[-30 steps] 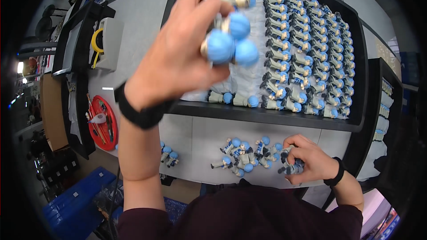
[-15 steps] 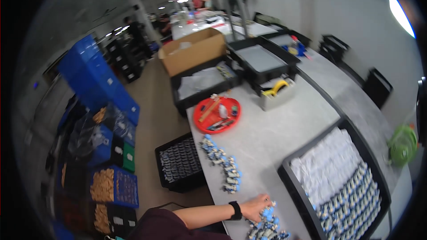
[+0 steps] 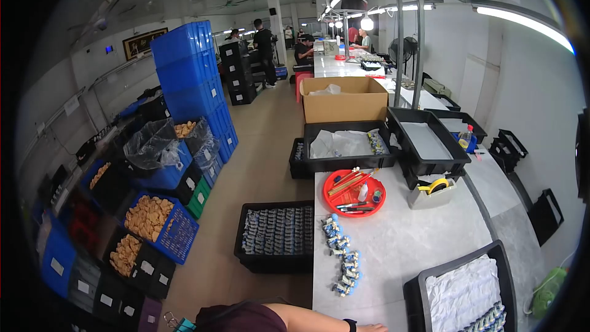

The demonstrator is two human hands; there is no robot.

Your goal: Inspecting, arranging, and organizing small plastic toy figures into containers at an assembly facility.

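a worker's left hand, a black band at the wrist, shows over a pale grey tabletop, cut off by the lower edge of the view; whether its fingers are apart or clamped on anything cannot be told, nor can the grip of the right hand, which is out of view. a crooked row of small blue-haired figures lies along the tabletop's left edge. to the hand's right, a black tray lined with white sheeting carries more figures at its near end. beyond the row, a red dish of brushes sits by the left edge, a tape dispenser to its right. below that edge, a black crate holds ranked grey pieces.
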